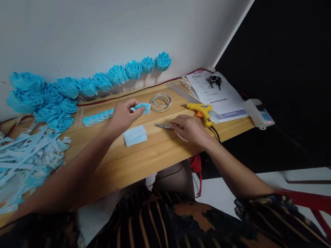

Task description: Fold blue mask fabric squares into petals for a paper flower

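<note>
My left hand (124, 115) pinches a small light-blue fabric piece (145, 108) above the table. Lower and to the right, my right hand (189, 129) is closed over the handles of a pair of scissors (162, 126), whose metal blades point left. Between the two hands lies a stack of pale-blue fabric pieces (135, 135). A row of folded blue pieces (98, 118) stretches out left of my left hand. Just beyond the held piece is a coil of wire (161, 102). A yellow glue gun (203, 111) lies beside my right hand, nozzle to the left.
Several blue fabric flowers (116, 74) on stems line the wall, with more heaped at the left. Cut strips (21, 163) cover the table's left end. At the right are a printed sheet (226, 99), keys (214, 81) and a power strip (259, 113) at the edge.
</note>
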Action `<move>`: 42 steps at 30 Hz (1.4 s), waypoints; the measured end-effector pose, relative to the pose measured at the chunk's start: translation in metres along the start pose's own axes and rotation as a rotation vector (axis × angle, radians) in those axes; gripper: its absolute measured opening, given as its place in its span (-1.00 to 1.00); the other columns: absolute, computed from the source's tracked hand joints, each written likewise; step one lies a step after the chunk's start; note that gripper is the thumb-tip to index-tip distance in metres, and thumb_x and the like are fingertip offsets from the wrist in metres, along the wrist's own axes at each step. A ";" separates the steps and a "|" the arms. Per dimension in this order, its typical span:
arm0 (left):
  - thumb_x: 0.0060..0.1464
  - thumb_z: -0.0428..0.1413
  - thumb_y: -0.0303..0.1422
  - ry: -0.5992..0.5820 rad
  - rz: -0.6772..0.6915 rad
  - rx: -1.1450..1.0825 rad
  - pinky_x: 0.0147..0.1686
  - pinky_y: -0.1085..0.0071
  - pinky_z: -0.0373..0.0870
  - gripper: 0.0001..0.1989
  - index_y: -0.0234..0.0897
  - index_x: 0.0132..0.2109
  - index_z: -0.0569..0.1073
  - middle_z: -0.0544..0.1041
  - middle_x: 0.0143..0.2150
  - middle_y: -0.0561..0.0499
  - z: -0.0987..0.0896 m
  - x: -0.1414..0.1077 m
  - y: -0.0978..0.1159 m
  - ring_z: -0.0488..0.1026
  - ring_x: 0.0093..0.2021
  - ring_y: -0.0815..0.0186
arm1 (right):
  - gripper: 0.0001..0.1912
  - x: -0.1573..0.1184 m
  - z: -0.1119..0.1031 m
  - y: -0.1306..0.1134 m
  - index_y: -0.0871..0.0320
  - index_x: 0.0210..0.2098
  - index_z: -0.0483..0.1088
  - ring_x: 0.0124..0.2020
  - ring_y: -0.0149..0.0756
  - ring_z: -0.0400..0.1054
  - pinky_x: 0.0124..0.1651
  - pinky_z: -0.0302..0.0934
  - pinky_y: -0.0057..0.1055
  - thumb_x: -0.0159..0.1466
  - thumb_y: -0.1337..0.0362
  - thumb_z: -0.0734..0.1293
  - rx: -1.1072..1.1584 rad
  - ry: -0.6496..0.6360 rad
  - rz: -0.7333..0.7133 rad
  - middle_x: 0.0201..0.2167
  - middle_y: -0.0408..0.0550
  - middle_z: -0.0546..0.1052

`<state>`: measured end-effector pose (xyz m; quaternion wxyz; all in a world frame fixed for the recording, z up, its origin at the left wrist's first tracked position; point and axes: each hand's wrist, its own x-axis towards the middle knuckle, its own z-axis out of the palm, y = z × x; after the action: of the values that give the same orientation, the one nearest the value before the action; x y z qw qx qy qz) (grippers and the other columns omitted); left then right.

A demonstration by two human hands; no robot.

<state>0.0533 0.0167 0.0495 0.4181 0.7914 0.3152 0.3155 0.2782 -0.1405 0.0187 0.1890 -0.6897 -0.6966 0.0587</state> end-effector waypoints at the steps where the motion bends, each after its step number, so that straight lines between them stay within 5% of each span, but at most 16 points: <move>1: 0.09 0.20 -0.32 0.008 -0.077 -0.037 -0.43 0.46 0.20 -0.86 -0.27 -0.38 0.44 0.46 -0.48 0.08 -0.003 -0.012 -0.001 0.32 -0.47 0.39 | -0.77 0.002 0.005 -0.002 0.12 -0.04 0.61 -0.13 -0.17 0.53 -0.11 0.28 -0.35 0.41 0.30 0.32 0.013 0.004 -0.013 -0.16 0.03 0.66; 8: 0.04 0.21 -0.31 0.055 -0.289 -0.160 -0.40 0.43 0.28 -0.85 -0.24 -0.44 0.46 0.48 -0.55 0.07 -0.021 -0.059 -0.006 0.37 -0.50 0.36 | -0.85 0.010 0.026 -0.006 0.12 -0.21 0.60 -0.21 -0.19 0.48 -0.14 0.25 -0.36 0.37 0.34 0.34 0.079 0.072 0.003 -0.27 0.01 0.63; 17: 0.00 0.26 -0.23 0.074 -0.339 -0.349 -0.47 0.44 0.20 -0.80 -0.26 -0.40 0.50 0.51 -0.53 0.06 -0.032 -0.063 -0.023 0.32 -0.54 0.41 | -0.86 0.013 0.036 -0.008 0.15 -0.29 0.55 -0.30 -0.24 0.45 -0.20 0.19 -0.37 0.30 0.35 0.32 0.108 0.133 0.142 -0.34 0.00 0.62; 24: -0.09 0.33 -0.27 0.103 -0.446 -0.558 -0.55 0.50 0.14 -0.75 -0.27 -0.43 0.42 0.44 -0.56 0.09 -0.030 -0.068 -0.028 0.28 -0.58 0.48 | -0.74 0.013 0.036 0.002 0.15 -0.33 0.48 -0.49 -0.34 0.33 -0.36 0.19 -0.40 0.27 0.08 0.32 0.501 0.220 0.300 -0.48 -0.13 0.54; 27: -0.11 0.35 -0.26 0.101 -0.465 -0.584 -0.57 0.52 0.09 -0.72 -0.27 -0.44 0.40 0.41 -0.57 0.10 -0.032 -0.073 -0.024 0.25 -0.58 0.49 | -0.71 0.022 0.033 -0.020 0.15 -0.27 0.52 -0.51 -0.39 0.30 -0.39 0.22 -0.40 0.26 0.05 0.36 0.609 0.265 0.290 -0.39 -0.09 0.59; 34: 0.03 0.25 -0.30 0.156 -0.408 -0.521 -0.55 0.50 0.07 -0.78 -0.26 -0.43 0.38 0.34 -0.58 0.14 -0.033 -0.074 -0.026 0.21 -0.57 0.49 | -0.69 0.071 0.028 -0.105 0.06 -0.10 0.54 -0.27 -0.30 0.50 -0.25 0.39 -0.35 0.39 0.01 0.30 0.697 0.273 -0.045 -0.23 -0.05 0.64; 42: 0.10 0.19 -0.30 0.224 -0.318 -0.449 -0.53 0.46 0.06 -0.80 -0.24 -0.41 0.35 0.31 -0.56 0.17 -0.030 -0.073 -0.034 0.16 -0.56 0.47 | -0.41 0.103 0.057 -0.117 0.03 0.13 0.34 -0.40 -0.37 0.45 -0.41 0.36 -0.43 0.39 -0.28 0.17 0.866 0.061 -0.095 -0.38 -0.18 0.50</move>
<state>-0.0221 -0.0097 0.0166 0.5895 0.5801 0.4018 0.3930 0.1508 -0.0343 0.0250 0.4837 -0.5156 -0.6326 0.3162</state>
